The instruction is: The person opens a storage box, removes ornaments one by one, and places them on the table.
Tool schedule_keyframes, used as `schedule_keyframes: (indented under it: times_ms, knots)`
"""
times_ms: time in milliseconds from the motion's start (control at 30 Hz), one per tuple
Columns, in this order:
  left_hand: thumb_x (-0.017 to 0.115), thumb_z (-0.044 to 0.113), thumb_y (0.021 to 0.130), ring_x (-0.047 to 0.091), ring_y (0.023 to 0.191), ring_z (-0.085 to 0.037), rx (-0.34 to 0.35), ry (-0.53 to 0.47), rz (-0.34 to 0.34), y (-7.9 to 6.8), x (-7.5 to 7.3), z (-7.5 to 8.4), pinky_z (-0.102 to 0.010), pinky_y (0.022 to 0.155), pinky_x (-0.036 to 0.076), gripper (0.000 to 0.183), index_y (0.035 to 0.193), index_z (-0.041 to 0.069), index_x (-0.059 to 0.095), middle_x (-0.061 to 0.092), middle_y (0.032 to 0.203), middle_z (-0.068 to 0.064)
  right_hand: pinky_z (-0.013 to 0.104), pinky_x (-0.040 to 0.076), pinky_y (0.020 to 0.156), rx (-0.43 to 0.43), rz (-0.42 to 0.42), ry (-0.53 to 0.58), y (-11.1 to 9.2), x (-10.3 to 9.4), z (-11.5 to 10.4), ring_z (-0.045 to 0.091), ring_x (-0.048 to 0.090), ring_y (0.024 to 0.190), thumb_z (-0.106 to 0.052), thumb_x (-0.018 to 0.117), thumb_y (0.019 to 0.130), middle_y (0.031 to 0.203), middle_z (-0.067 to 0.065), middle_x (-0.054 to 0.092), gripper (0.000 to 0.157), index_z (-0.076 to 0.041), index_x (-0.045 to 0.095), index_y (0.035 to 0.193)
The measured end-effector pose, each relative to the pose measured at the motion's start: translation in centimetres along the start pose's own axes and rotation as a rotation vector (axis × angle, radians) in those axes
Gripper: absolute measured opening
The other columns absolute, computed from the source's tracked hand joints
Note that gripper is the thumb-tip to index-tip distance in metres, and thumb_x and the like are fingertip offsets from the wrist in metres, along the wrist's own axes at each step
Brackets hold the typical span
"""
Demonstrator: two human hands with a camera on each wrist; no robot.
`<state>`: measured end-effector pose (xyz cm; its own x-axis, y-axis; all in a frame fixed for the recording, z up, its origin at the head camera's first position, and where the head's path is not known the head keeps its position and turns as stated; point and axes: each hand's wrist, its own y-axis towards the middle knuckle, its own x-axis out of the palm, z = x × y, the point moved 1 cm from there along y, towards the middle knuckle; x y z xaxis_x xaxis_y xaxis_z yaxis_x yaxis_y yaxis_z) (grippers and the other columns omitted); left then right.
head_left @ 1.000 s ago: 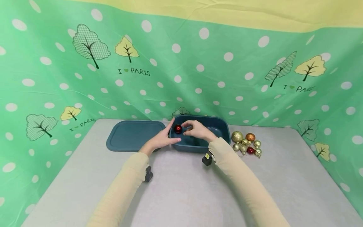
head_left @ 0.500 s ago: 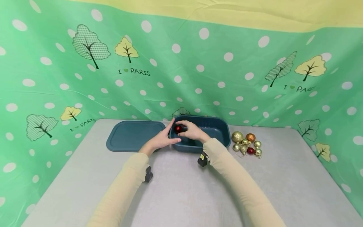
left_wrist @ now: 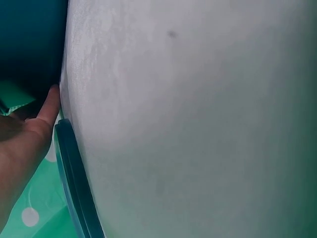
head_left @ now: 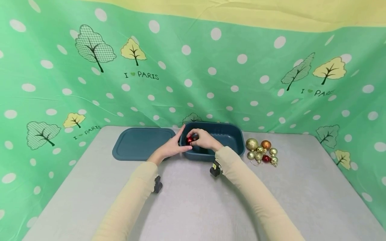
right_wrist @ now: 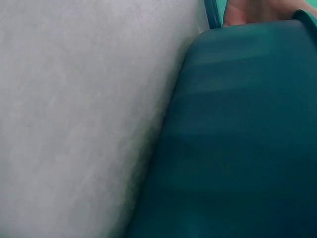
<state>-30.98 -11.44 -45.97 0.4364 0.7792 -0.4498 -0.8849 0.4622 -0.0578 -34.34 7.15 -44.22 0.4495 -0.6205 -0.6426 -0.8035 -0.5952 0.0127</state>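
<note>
A deep blue rectangular box [head_left: 211, 158] stands at the back of the table with its top uncovered. My left hand [head_left: 171, 146] lies against the box's left end, fingers and thumb stretched apart along it. Inside that end, the fingers of my right hand [head_left: 204, 139] pinch a shiny red Christmas bauble [head_left: 189, 140], partly covered by them. The left wrist view has the left hand [left_wrist: 34, 144] touching the box [left_wrist: 32, 39]. In the right wrist view, the box's side [right_wrist: 237, 124] hides the right hand.
The flat blue lid [head_left: 144, 144] lies left of the box. Right of the box is a cluster of gold baubles [head_left: 252, 144], with an orange bauble [head_left: 266, 144] and another red bauble [head_left: 266, 158]. A green patterned cloth [head_left: 211, 83] hangs behind the table.
My right hand has moved left inside the box and closed its fingers on the red bauble. The bauble now sits slightly nearer the front. My left hand has stayed at the box's end.
</note>
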Motion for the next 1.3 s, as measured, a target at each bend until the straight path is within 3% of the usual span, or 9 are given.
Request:
schedule_keyframes:
  times_ms: [200,467,667,833,1067,1300]
  knots:
    - [0.068,0.025,0.091,0.008,0.143,-0.037,-0.008,-0.014,-0.015,0.0,-0.1,0.3,-0.056,0.110,0.019,0.101,0.156,0.021,-0.009,-0.004,0.160,-0.013,0.034,0.052,0.079,0.034,-0.003,0.036,0.0,0.0,0.0,0.028,0.063,0.094,0.010,0.065,0.084,0.113,0.015,0.059,0.031,-0.001,0.063,0.113]
    - [0.066,0.020,0.092,0.008,0.142,-0.042,-0.018,-0.006,-0.036,-1.8,-0.3,3.4,-0.058,0.108,0.020,0.097,0.156,0.013,-0.007,-0.003,0.159,-0.019,0.032,0.051,0.077,0.063,-0.075,0.033,-0.2,0.2,0.0,0.025,0.063,0.089,0.005,0.066,0.088,0.116,0.016,0.058,0.036,0.001,0.059,0.123]
    - [0.066,0.019,0.092,0.009,0.142,-0.043,-0.016,-0.013,-0.033,-2.1,-0.4,3.8,-0.059,0.108,0.020,0.096,0.156,0.012,-0.007,-0.002,0.158,-0.021,0.030,0.049,0.075,0.056,-0.049,0.054,-0.3,0.0,-0.1,0.023,0.059,0.093,0.004,0.066,0.088,0.113,0.014,0.061,0.033,0.001,0.061,0.121]
    - [0.067,0.021,0.092,0.007,0.143,-0.040,-0.023,-0.018,-0.038,-1.6,-0.4,3.2,-0.057,0.109,0.018,0.097,0.156,0.015,-0.007,-0.003,0.159,-0.017,0.032,0.050,0.075,0.064,-0.007,0.151,-0.3,-0.2,-0.3,0.028,0.060,0.097,0.006,0.064,0.088,0.116,0.017,0.059,0.035,0.003,0.060,0.122]
    - [0.069,0.028,0.091,0.009,0.143,-0.037,0.000,-0.015,-0.005,0.0,0.0,-0.1,-0.056,0.109,0.020,0.100,0.156,0.023,-0.007,-0.002,0.160,-0.014,0.032,0.051,0.078,0.040,0.012,0.224,-1.0,-0.8,-0.7,0.032,0.061,0.101,0.005,0.064,0.087,0.120,0.022,0.057,0.037,0.006,0.059,0.124]
    - [0.068,0.030,0.091,0.008,0.144,-0.035,0.003,0.001,0.013,0.1,0.1,-0.4,-0.057,0.109,0.019,0.099,0.156,0.028,-0.007,-0.002,0.161,-0.008,0.040,0.053,0.077,0.047,0.028,0.208,-1.6,-1.4,-0.1,0.029,0.064,0.095,0.004,0.066,0.087,0.118,0.019,0.058,0.036,0.002,0.061,0.122]
